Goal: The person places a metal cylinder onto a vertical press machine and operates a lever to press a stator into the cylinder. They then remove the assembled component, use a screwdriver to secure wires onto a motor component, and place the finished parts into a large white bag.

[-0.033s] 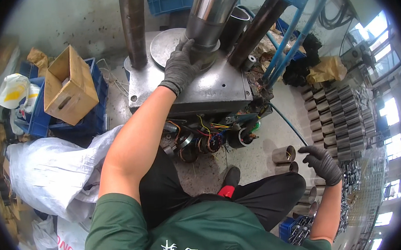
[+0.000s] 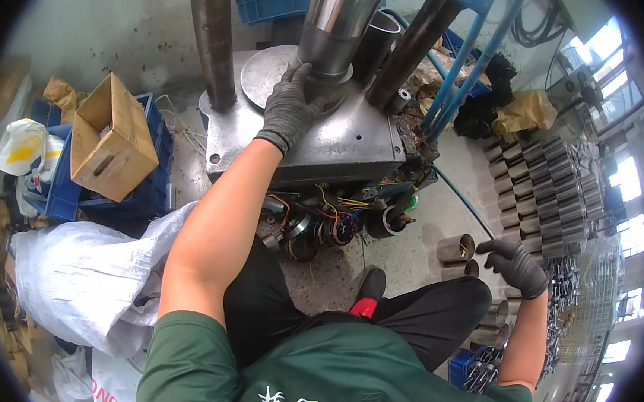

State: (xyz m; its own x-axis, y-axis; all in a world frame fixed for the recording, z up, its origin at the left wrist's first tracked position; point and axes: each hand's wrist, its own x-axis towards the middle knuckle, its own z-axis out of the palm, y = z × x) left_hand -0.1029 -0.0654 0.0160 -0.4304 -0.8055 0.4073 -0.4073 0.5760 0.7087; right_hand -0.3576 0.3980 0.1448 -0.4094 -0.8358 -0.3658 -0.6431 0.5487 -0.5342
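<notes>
My left hand [image 2: 291, 107], in a dark grey glove, is wrapped against the near left side of a grey metal cylinder [image 2: 324, 51]. That cylinder stands on the press's steel table [image 2: 318, 143], beneath a shiny ram [image 2: 349, 1]. Beside the hand lies a round metal plate [image 2: 261, 77]. Low on the right, my gloved right hand [image 2: 517, 268] has its fingers curled at the end of a thin dark lever [image 2: 462, 199], which runs out from the machine. Its palm side is hidden.
Steel columns [image 2: 214, 48] flank the press. Wired stators [image 2: 332, 232] lie beneath its table. Metal sleeves [image 2: 534, 186] are stacked on the right, with a few standing sleeves [image 2: 456, 247] near my knee. At left are a cardboard box [image 2: 113, 152], a blue crate [image 2: 159, 167] and a white sack [image 2: 96, 280].
My right hand and the lever's end have shifted very slightly left and downward. My left hand and the cylinder stay where they were.
</notes>
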